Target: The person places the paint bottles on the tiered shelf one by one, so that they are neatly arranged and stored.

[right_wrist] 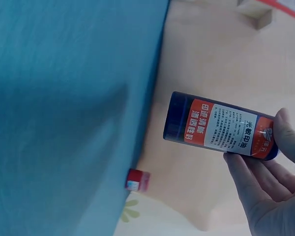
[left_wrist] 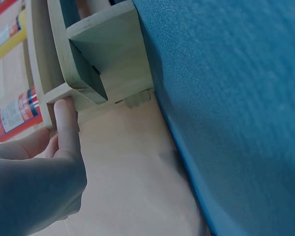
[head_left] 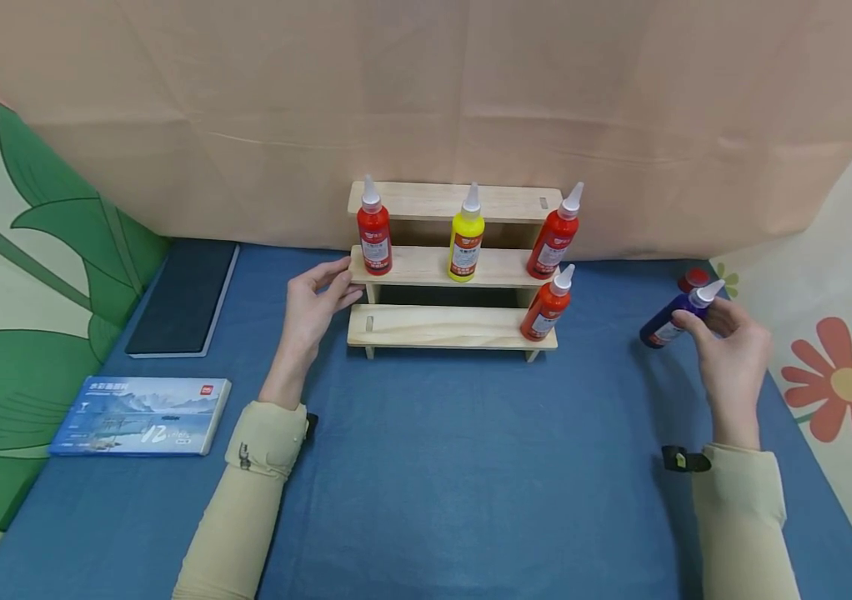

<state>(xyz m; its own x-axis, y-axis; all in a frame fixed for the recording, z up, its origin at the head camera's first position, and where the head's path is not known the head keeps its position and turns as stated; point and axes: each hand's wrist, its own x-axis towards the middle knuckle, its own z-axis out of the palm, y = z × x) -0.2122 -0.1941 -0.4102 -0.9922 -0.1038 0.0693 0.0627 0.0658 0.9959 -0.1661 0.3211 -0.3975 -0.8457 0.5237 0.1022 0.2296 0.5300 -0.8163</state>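
A dark blue ink bottle [head_left: 672,323] with a white nozzle cap hangs tilted in my right hand [head_left: 735,358], above the cloth at the right. Thumb and fingers grip it near its capped end; its red and white label [right_wrist: 226,127] shows in the right wrist view. My left hand [head_left: 313,304] holds the left end of a three-tier wooden stand [head_left: 426,325]. On the middle tier are a red bottle [head_left: 374,242], a yellow bottle [head_left: 466,246] and another red bottle [head_left: 552,243]. An orange-red bottle [head_left: 543,310] sits at the right of the lowest tier.
A small red-lidded container [head_left: 694,279] stands at the far right, behind the blue bottle. At the left lie a black notebook [head_left: 184,298] and a flat blue box [head_left: 142,415]. A beige cloth [head_left: 426,92] hangs behind the blue-covered table [head_left: 486,475].
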